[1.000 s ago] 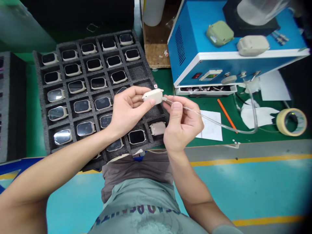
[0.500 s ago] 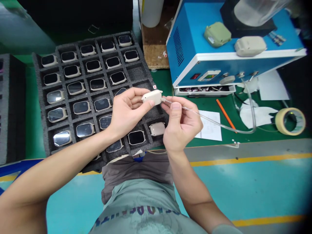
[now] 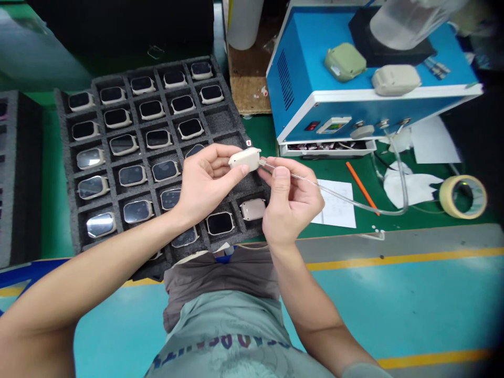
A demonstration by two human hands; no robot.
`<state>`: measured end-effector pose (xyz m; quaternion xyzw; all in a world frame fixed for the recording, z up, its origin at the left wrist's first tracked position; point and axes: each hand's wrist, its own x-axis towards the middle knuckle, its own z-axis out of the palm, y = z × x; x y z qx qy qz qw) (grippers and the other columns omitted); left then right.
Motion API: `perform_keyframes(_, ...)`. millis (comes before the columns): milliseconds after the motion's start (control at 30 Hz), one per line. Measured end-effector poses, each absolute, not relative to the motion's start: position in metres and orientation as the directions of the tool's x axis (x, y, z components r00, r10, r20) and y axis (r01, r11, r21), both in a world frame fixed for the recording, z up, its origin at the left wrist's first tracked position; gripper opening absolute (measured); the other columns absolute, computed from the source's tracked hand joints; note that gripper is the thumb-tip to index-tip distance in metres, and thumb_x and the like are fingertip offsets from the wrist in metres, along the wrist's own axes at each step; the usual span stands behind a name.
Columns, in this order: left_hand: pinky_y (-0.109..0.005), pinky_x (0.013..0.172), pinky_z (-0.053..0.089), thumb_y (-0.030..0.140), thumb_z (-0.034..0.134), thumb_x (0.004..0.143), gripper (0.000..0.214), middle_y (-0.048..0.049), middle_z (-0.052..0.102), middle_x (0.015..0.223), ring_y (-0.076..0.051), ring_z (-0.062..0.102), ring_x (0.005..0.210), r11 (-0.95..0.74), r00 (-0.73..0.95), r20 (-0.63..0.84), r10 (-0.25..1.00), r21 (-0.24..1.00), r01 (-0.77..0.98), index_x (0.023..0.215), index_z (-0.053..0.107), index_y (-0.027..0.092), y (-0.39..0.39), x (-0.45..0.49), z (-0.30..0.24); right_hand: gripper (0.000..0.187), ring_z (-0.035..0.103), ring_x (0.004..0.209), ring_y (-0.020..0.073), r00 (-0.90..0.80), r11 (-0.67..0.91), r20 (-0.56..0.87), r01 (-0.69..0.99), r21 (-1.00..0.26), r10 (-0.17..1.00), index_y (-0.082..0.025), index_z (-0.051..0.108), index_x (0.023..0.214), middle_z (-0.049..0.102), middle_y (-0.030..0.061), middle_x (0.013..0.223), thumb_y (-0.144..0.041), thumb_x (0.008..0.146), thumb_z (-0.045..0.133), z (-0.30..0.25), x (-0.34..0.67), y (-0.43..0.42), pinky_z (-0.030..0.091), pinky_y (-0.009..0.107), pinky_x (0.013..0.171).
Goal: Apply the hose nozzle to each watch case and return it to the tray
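Observation:
My left hand (image 3: pixel 210 181) grips a beige smartwatch case (image 3: pixel 244 159) between thumb and fingers, turned on its side. My right hand (image 3: pixel 293 202) pinches a clear thin tube (image 3: pixel 342 196) near its end. The tube's tip meets the right side of the case; whether it is inserted cannot be seen. From there the tube loops right and up to a fitting on a blue machine (image 3: pixel 334 118). Beneath my hands lies a dark foam tray (image 3: pixel 220 119) with smartwatches in its compartments, most of them screen up. One watch (image 3: pixel 254 209) lies back up beside my right wrist.
On the machine rest a green case (image 3: pixel 345 62), a beige case (image 3: pixel 396 80) and a clear container (image 3: pixel 409 26). To the right lie an orange stick (image 3: pixel 362 189), a paper sheet (image 3: pixel 334 203) and a tape roll (image 3: pixel 463 196). Another foam tray (image 3: pixel 25 178) stands at the left.
The view has shifted slightly, so the machine appears a little lower and further left. Both hands keep their hold on the watch case and the tube.

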<state>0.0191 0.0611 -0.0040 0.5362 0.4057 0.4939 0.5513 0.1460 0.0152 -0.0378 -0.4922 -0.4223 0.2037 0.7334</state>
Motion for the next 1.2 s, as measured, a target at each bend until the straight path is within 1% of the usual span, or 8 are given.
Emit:
perform_keyframes(233, -0.03, 0.089, 0.066, 0.037, 0.096, 0.072, 0.039, -0.0077, 0.084, 0.102, -0.023, 0.082, 0.097, -0.038, 0.178, 0.056, 0.982, 0.994, -0.102, 0.097, 0.075, 0.017, 0.06, 0.019, -0.003, 0.015, 0.08, 0.098, 0.0195, 0.56, 0.4, 0.393, 0.116, -0.909, 0.729, -0.023, 0.075, 0.106, 0.078, 0.0039, 0.105, -0.033, 0.104, 0.064, -0.037, 0.145, 0.015, 0.071, 0.038, 0.088)
perform_keyframes(433, -0.03, 0.088, 0.065, 0.035, 0.096, 0.071, 0.037, -0.0084, 0.084, 0.1, -0.022, 0.082, 0.094, -0.028, 0.179, 0.048, 0.983, 0.993, -0.113, 0.097, 0.075, 0.017, 0.06, 0.018, -0.002, 0.014, 0.08, 0.099, 0.0197, 0.56, 0.411, 0.376, 0.069, -0.909, 0.738, -0.024, 0.077, 0.105, 0.079, 0.0043, 0.104, -0.03, 0.102, 0.065, -0.037, 0.144, 0.015, 0.071, 0.037, 0.087)
perform_keyframes(633, -0.031, 0.086, 0.066, 0.036, 0.096, 0.071, 0.038, -0.0101, 0.084, 0.097, -0.023, 0.082, 0.091, 0.005, 0.154, 0.007, 0.988, 0.997, -0.077, 0.096, 0.076, 0.016, 0.061, 0.015, 0.004, 0.018, 0.079, 0.1, 0.0208, 0.54, 0.35, 0.33, 0.068, -0.934, 0.774, -0.023, 0.076, 0.105, 0.08, 0.0071, 0.106, -0.034, 0.103, 0.063, -0.038, 0.143, 0.017, 0.069, 0.039, 0.091)
perform_keyframes(800, -0.032, 0.087, 0.066, 0.037, 0.096, 0.068, 0.04, -0.0108, 0.084, 0.097, -0.024, 0.082, 0.091, 0.027, 0.128, -0.02, 0.992, 0.998, -0.058, 0.095, 0.076, 0.015, 0.063, 0.014, 0.007, 0.018, 0.078, 0.102, 0.021, 0.523, 0.369, 0.329, 0.029, -0.929, 0.786, -0.022, 0.077, 0.105, 0.079, 0.0075, 0.108, -0.034, 0.103, 0.063, -0.036, 0.141, 0.02, 0.068, 0.039, 0.092)
perform_keyframes(1033, -0.032, 0.086, 0.066, 0.036, 0.096, 0.069, 0.037, -0.0097, 0.084, 0.095, -0.024, 0.081, 0.089, 0.013, 0.12, -0.009, 0.993, 0.999, -0.034, 0.093, 0.077, 0.016, 0.064, 0.011, 0.008, 0.02, 0.078, 0.101, 0.0222, 0.519, 0.365, 0.315, 0.007, -0.931, 0.794, -0.022, 0.079, 0.103, 0.079, 0.0078, 0.107, -0.035, 0.103, 0.064, -0.034, 0.14, 0.021, 0.068, 0.04, 0.091)
perform_keyframes(1200, -0.033, 0.09, 0.065, 0.038, 0.095, 0.071, 0.035, -0.009, 0.084, 0.097, -0.024, 0.081, 0.092, -0.012, 0.134, 0.014, 0.991, 1.0, -0.018, 0.094, 0.078, 0.018, 0.064, 0.01, 0.008, 0.02, 0.078, 0.101, 0.0224, 0.513, 0.363, 0.307, -0.01, -0.932, 0.801, -0.023, 0.079, 0.103, 0.079, 0.0079, 0.107, -0.035, 0.103, 0.064, -0.034, 0.14, 0.022, 0.067, 0.04, 0.09)
